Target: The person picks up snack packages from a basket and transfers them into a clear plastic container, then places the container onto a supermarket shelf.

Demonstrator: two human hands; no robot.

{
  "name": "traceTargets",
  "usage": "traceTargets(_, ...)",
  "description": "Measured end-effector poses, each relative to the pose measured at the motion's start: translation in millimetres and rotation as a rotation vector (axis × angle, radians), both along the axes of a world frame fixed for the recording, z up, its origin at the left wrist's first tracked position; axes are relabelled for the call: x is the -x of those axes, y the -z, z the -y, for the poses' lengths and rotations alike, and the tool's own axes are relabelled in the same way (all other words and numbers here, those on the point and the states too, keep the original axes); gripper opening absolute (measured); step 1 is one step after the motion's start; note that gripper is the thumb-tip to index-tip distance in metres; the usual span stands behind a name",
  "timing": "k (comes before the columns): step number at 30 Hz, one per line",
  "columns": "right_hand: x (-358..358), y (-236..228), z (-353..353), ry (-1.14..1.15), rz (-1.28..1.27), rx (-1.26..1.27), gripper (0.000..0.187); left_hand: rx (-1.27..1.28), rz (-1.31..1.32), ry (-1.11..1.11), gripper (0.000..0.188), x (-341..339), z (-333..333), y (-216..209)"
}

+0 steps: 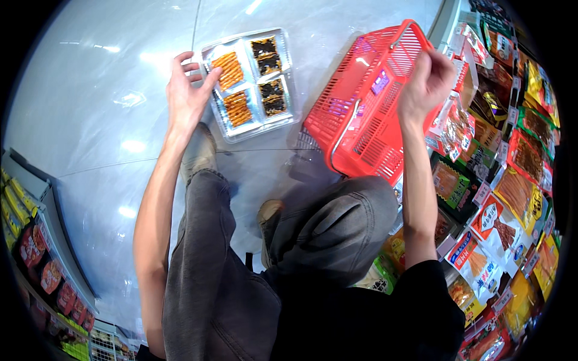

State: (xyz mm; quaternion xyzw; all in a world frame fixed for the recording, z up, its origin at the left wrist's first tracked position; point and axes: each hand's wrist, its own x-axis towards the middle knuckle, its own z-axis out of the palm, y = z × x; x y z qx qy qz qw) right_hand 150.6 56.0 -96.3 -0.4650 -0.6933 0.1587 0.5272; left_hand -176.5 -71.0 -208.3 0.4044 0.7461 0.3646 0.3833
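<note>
My left hand (189, 90) is beside the left edge of a clear plastic tray (247, 131), fingers spread and thumb reaching over its rim. Orange-brown stick snacks (232, 71) fill the tray's left compartments, with dark-speckled pieces (272, 96) in the right ones. The tray appears to rest on the floor. To its right stands a red plastic shopping basket (355, 78) with slotted walls and wire handles. Over the basket's right side, against the shelf, my right hand (427, 84) is closed with curled fingers. What it grips, if anything, is hidden.
A shelf of packaged snacks (481, 265) runs along my right, close against the basket. Another shelf with packets (51, 277) stands at lower left. Shiny grey floor (102, 114) lies between. My bent legs (337, 228) are below the basket and tray.
</note>
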Motion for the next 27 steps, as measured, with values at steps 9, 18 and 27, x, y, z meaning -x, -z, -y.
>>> traceTargets(9, -133.4, 140.3, 88.0, 0.092, 0.427, 1.294, 0.081, -0.429, -0.431, 0.312, 0.041, -27.1, -4.9, -31.5)
traceTargets(18, -115.9, 158.4, 112.8, 0.124, 1.032, 1.029, 0.079, -0.335, -0.412, 0.667, 0.051, -57.5, 8.9, -29.7)
traceTargets(27, -134.0, 69.5, 92.1, 0.556, 0.675, 1.041, 0.023, -0.343, -0.356, 0.667, 0.053, -57.4, 6.2, -31.0)
